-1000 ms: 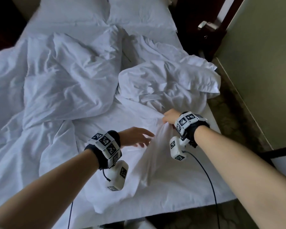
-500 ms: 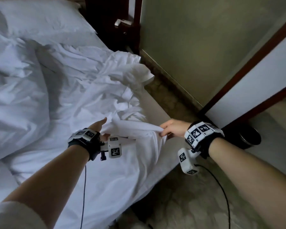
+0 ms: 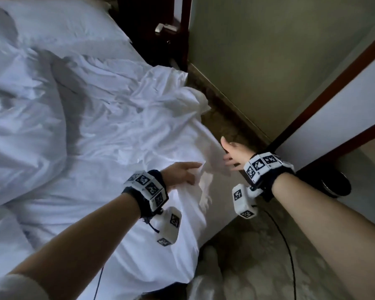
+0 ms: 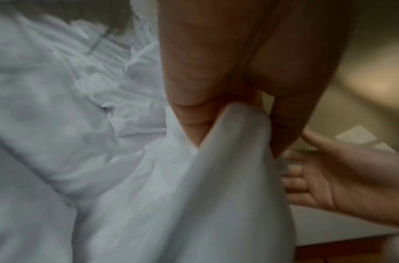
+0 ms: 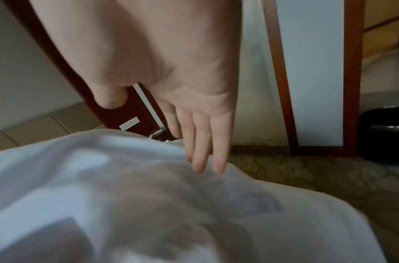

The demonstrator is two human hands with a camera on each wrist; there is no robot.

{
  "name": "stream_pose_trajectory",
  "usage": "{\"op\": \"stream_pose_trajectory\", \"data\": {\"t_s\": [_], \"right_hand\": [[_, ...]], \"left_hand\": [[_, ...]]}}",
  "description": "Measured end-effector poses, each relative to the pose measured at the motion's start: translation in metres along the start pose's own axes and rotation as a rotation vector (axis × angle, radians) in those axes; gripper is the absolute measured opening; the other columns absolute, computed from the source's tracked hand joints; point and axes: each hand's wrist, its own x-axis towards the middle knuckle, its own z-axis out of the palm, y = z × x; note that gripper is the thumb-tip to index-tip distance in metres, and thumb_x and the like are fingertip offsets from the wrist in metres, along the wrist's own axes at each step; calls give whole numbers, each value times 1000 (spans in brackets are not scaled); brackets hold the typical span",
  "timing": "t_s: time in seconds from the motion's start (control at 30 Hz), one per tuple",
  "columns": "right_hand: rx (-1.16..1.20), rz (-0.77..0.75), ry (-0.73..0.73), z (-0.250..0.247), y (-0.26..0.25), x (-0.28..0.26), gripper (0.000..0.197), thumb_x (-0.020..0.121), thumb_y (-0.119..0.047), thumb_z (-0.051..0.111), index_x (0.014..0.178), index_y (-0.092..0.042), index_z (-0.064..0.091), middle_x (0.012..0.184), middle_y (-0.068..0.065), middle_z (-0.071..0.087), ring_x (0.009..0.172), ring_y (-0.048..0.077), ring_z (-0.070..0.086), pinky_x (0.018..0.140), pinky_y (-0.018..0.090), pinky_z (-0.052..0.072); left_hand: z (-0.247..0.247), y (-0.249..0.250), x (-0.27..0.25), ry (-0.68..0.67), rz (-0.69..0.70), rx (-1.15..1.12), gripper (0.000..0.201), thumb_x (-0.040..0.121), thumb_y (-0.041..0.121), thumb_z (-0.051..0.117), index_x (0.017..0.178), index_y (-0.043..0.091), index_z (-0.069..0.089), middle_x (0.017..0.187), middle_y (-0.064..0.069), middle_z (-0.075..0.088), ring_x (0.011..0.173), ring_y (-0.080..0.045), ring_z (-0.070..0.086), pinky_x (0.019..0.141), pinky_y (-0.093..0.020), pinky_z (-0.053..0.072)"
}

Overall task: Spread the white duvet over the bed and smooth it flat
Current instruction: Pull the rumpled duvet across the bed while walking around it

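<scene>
The white duvet lies crumpled across the bed, with one edge hanging over the right side. My left hand rests near that edge, and in the left wrist view its fingers pinch a raised fold of the duvet. My right hand hovers just right of the left, open with straight fingers. In the right wrist view its fingertips sit at the duvet, holding nothing. The right hand also shows open in the left wrist view.
A white pillow lies at the head of the bed. A dark wooden nightstand stands past it. A narrow strip of patterned carpet runs between the bed and the wall. A black bin sits by a wood-framed panel.
My right hand has let go of the duvet edge and opened. My left hand has moved toward the bed's right edge and now pinches a fold.
</scene>
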Motion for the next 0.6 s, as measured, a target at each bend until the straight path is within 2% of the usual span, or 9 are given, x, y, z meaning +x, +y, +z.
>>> {"op": "stream_pose_trajectory", "data": {"t_s": [0.07,0.13,0.2,0.27,0.33,0.4,0.43,0.5,0.6], "right_hand": [[-10,10,-33,-4,-11,17,75,88,-66,33,140,-13,33,139,14,47,120,30,54,94,44,48],[-51,4,-57,-4,-19,36,83,83,-69,40,143,-13,30,142,12,44,121,30,54,90,42,49],[-98,0,-99,0,-24,58,97,75,-73,50,149,-19,19,148,7,38,125,30,51,97,44,47],[-206,-6,-123,6,-20,96,115,57,-80,55,149,-28,13,151,6,32,130,31,46,104,46,42],[-284,15,-162,15,-8,133,127,42,-80,59,149,-29,12,151,8,32,131,33,44,106,45,41],[-335,40,-164,19,4,147,118,58,-65,70,149,-15,13,150,13,33,133,34,41,109,42,37],[-363,51,-142,19,12,156,108,68,-55,72,149,-12,15,150,14,32,134,34,39,111,40,35],[-422,95,-44,13,37,177,101,74,-50,71,149,-13,15,151,14,26,138,34,31,113,40,29],[-327,220,112,-3,77,204,126,59,-63,75,150,-17,2,156,13,13,144,32,19,117,44,20]], "left_hand": [[5,1,6,-72,-52,146,60,77,-10,57,129,20,55,108,-9,60,99,-23,56,94,-39,51],[3,6,13,-87,-96,266,51,88,-1,55,133,23,52,106,-5,59,100,-16,53,84,-27,51],[-2,13,21,-64,-135,354,42,93,8,51,133,23,52,109,-5,63,99,-14,56,82,-23,47],[-12,13,31,78,-146,271,32,95,9,49,125,15,58,101,-3,66,91,-16,60,77,-23,46],[-25,2,47,387,-141,90,20,94,7,49,111,12,60,82,0,64,76,-16,60,63,-19,45],[-35,-15,62,665,-164,-34,11,92,10,54,102,13,57,74,1,61,64,-11,60,51,-15,43],[-38,-26,71,732,-195,-64,9,92,12,56,101,14,56,73,2,60,60,-7,59,50,-15,43],[-36,-51,86,755,-300,-92,7,92,15,55,100,15,55,75,2,60,63,-7,56,56,-20,39],[-26,-88,106,732,-424,-61,9,93,15,55,102,15,54,76,0,60,64,-8,53,49,-16,40]]}}
